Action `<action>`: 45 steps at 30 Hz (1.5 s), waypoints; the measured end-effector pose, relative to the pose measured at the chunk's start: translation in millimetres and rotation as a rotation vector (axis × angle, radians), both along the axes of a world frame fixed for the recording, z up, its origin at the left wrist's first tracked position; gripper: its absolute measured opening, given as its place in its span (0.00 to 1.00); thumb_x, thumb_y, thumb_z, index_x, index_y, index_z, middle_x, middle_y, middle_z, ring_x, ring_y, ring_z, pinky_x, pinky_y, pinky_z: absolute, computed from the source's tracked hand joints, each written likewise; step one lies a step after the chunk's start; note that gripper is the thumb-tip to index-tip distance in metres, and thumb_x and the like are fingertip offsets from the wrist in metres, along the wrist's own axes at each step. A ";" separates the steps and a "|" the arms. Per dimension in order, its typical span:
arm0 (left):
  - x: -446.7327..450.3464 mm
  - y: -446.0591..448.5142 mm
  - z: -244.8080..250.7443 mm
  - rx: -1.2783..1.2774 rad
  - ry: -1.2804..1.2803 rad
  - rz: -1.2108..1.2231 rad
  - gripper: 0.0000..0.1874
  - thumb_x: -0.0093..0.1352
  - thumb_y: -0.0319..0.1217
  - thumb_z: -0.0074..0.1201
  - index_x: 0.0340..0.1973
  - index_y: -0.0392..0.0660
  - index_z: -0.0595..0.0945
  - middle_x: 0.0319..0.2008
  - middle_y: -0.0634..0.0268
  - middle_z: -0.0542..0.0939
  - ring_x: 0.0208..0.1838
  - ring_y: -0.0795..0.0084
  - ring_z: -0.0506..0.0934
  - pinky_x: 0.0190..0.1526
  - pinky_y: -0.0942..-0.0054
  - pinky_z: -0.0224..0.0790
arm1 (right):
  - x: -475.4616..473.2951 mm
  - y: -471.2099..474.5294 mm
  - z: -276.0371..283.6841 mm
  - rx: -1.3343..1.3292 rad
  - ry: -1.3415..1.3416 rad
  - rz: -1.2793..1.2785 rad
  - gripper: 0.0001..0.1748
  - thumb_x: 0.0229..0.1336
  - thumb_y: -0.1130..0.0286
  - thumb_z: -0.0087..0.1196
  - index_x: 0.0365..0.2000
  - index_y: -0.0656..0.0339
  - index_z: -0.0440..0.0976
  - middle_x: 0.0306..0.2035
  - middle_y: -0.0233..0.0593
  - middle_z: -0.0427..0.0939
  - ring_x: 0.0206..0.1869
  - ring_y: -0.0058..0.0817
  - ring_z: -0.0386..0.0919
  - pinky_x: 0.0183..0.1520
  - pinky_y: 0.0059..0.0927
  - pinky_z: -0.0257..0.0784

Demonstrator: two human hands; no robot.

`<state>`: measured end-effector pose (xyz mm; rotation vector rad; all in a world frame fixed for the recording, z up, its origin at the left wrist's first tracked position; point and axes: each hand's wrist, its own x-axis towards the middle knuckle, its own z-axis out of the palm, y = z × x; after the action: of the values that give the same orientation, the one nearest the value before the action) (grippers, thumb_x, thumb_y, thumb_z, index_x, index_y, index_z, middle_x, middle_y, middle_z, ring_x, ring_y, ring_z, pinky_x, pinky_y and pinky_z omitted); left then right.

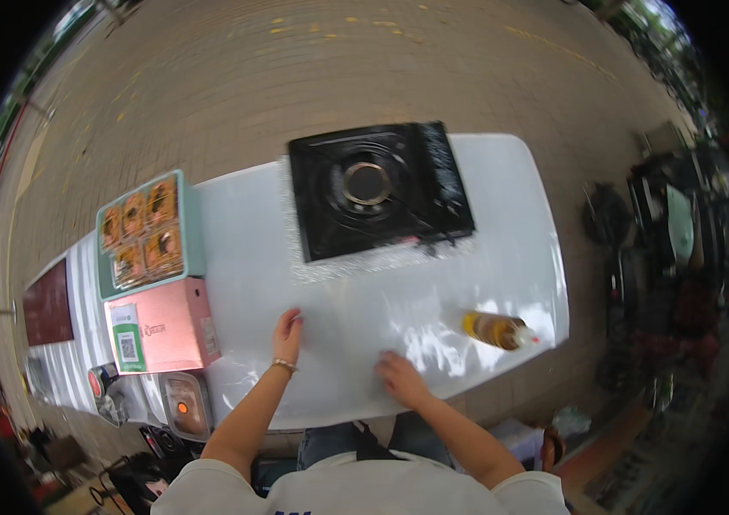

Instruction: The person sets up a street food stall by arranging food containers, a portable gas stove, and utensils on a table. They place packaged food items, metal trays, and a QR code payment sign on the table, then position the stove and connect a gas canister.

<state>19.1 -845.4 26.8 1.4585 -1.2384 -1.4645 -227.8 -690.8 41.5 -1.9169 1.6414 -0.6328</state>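
Note:
My left hand (287, 335), with a bracelet at the wrist, is over the middle of a white-covered table (242, 257). Its fingers are bent; something small and pale shows at the fingertips, too blurred to name. My right hand (401, 380) is low over the near part of the table, fingers slightly curled and apart, holding nothing I can see. Beyond both hands, a black portable gas stove (319, 232) sits on a silvery foil mat (364, 265). To the right of my right hand, a bottle of yellow oil (496, 329) with a red-tipped cap stands on the table.
At left, a teal crate (192, 225) holds several clear food boxes (145, 232). Nearer stands a pink box (178, 322) bearing a green-and-white code sign (127, 338). A lidded container (187, 405) and a can (102, 380) are beside it. Dark equipment (654, 257) stands past the table's right edge.

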 end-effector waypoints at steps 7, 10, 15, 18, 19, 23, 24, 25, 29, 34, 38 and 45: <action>-98.3 98.8 59.1 0.032 -0.207 -0.627 0.14 0.61 0.30 0.50 0.42 0.41 0.73 0.42 0.60 0.71 0.45 0.70 0.70 0.44 0.73 0.63 | -161.0 189.7 47.9 0.491 -0.495 -0.813 0.09 0.47 0.70 0.53 0.29 0.65 0.72 0.21 0.41 0.74 0.20 0.24 0.72 0.23 0.24 0.67; -223.6 148.2 71.9 -0.280 -0.260 -0.561 0.37 0.50 0.34 0.62 0.53 0.44 0.61 0.52 0.58 0.63 0.53 0.66 0.64 0.49 0.63 0.61 | -290.2 274.9 44.9 0.466 -0.189 -0.930 0.10 0.49 0.67 0.51 0.29 0.65 0.73 0.19 0.42 0.75 0.17 0.25 0.69 0.25 0.26 0.66; -365.3 145.7 69.3 0.042 -0.168 0.107 0.34 0.45 0.33 0.65 0.45 0.39 0.67 0.43 0.61 0.72 0.48 0.69 0.70 0.48 0.68 0.62 | -444.5 344.1 75.6 0.252 -0.396 -1.019 0.08 0.51 0.71 0.49 0.25 0.69 0.70 0.18 0.36 0.72 0.21 0.19 0.71 0.26 0.20 0.67; -381.9 135.9 59.0 -0.129 -0.307 0.415 0.27 0.46 0.32 0.64 0.40 0.40 0.72 0.36 0.63 0.76 0.42 0.71 0.73 0.46 0.74 0.64 | -519.9 304.0 88.9 0.298 -0.423 -0.984 0.07 0.52 0.73 0.47 0.26 0.68 0.69 0.18 0.32 0.71 0.22 0.17 0.70 0.27 0.19 0.65; -380.3 129.4 53.3 -0.186 -0.281 0.456 0.27 0.46 0.31 0.64 0.41 0.40 0.71 0.36 0.63 0.76 0.42 0.71 0.73 0.46 0.74 0.64 | -544.0 280.6 90.2 0.270 -0.379 -0.885 0.07 0.52 0.73 0.47 0.26 0.68 0.69 0.19 0.32 0.70 0.22 0.17 0.69 0.28 0.19 0.65; -353.0 73.1 28.0 -0.121 -0.158 0.762 0.27 0.47 0.28 0.62 0.42 0.40 0.70 0.38 0.64 0.76 0.42 0.71 0.73 0.45 0.73 0.64 | -626.6 168.2 89.4 0.257 -0.329 -0.627 0.07 0.51 0.74 0.46 0.28 0.69 0.69 0.21 0.34 0.71 0.25 0.17 0.68 0.30 0.20 0.64; -345.4 60.2 23.1 -0.164 -0.097 0.858 0.26 0.47 0.27 0.62 0.42 0.40 0.70 0.38 0.64 0.76 0.42 0.71 0.73 0.45 0.72 0.64 | -645.9 141.0 87.7 0.238 -0.375 -0.546 0.07 0.51 0.74 0.47 0.28 0.69 0.70 0.22 0.35 0.71 0.26 0.17 0.68 0.31 0.20 0.64; -340.3 49.8 19.0 -0.163 -0.058 0.955 0.26 0.48 0.26 0.61 0.42 0.40 0.70 0.37 0.65 0.76 0.41 0.71 0.73 0.44 0.72 0.65 | -665.1 118.5 84.6 0.278 -0.288 -0.513 0.07 0.51 0.74 0.46 0.29 0.68 0.70 0.22 0.35 0.71 0.26 0.18 0.68 0.31 0.21 0.65; -337.2 36.2 19.7 -0.137 -0.047 1.102 0.25 0.48 0.27 0.61 0.41 0.43 0.70 0.36 0.66 0.75 0.36 0.71 0.74 0.40 0.74 0.67 | -769.6 58.8 54.3 0.338 -0.160 -0.390 0.06 0.51 0.74 0.46 0.27 0.67 0.69 0.20 0.33 0.70 0.24 0.18 0.68 0.30 0.20 0.64; -354.7 40.9 36.4 0.020 0.059 1.229 0.30 0.49 0.29 0.61 0.47 0.53 0.66 0.42 0.70 0.71 0.46 0.69 0.69 0.40 0.63 0.65 | -931.7 104.6 -23.9 0.859 0.135 -0.496 0.12 0.41 0.67 0.51 0.22 0.68 0.71 0.17 0.44 0.73 0.22 0.36 0.73 0.26 0.33 0.67; -356.6 38.0 31.9 0.124 0.003 1.396 0.32 0.50 0.28 0.59 0.49 0.52 0.63 0.45 0.67 0.68 0.46 0.66 0.67 0.41 0.63 0.63 | -1053.7 110.4 -65.6 1.604 -0.812 -0.775 0.13 0.47 0.57 0.43 0.16 0.53 0.63 0.19 0.38 0.68 0.20 0.32 0.65 0.23 0.47 0.61; -511.9 74.1 30.4 0.419 -0.732 1.476 0.05 0.62 0.28 0.40 0.28 0.39 0.69 0.14 0.62 0.70 0.12 0.74 0.67 0.11 0.78 0.60 | -1114.9 -180.6 -47.8 1.141 -0.120 -0.408 0.11 0.39 0.78 0.51 0.30 0.62 0.70 0.24 0.40 0.71 0.23 0.31 0.68 0.24 0.26 0.65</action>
<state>-492.8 -771.3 57.2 2.4282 0.1068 -0.1218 -1342.7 -871.4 -6.3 -0.7216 1.7366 0.0985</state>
